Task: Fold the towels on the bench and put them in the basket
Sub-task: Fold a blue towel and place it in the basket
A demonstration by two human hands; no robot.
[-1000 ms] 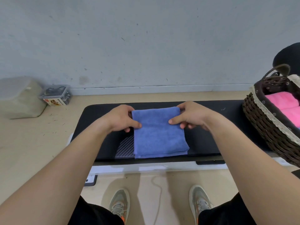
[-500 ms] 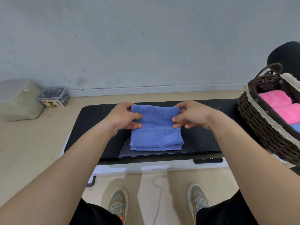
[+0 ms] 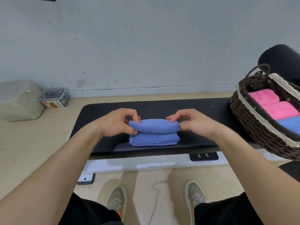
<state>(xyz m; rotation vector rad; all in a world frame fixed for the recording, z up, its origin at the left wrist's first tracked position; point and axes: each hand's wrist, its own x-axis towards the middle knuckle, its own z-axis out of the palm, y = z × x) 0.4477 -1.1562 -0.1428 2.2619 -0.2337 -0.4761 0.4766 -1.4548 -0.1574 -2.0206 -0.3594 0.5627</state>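
nearest to my view were two pale shoes (image 3: 116,200) on the tan floor (image 3: 24,151), with a thin cable (image 3: 155,192) lying between them. both bare forearms reached forward over the bench's white front edge. on the black bench (image 3: 194,109), close to its near edge, lay the blue towel (image 3: 154,137), folded into a flat stack with its upper layer rolled up and lifted off the lower part. the left hand (image 3: 116,122) pinched the left end of that raised fold between thumb and curled fingers, and the right hand (image 3: 193,122) pinched the right end the same way. further right, the dark wicker basket (image 3: 253,125) with a lace rim sat on the bench's right end, well apart from the hands. inside it i made out a far pink towel (image 3: 263,96), a near pink towel (image 3: 279,109) and a second blue towel (image 3: 290,123) side by side. beyond the bench, by the pale wall (image 3: 146,46), stood a clear box (image 3: 54,98) and a cloudy container (image 3: 17,101).
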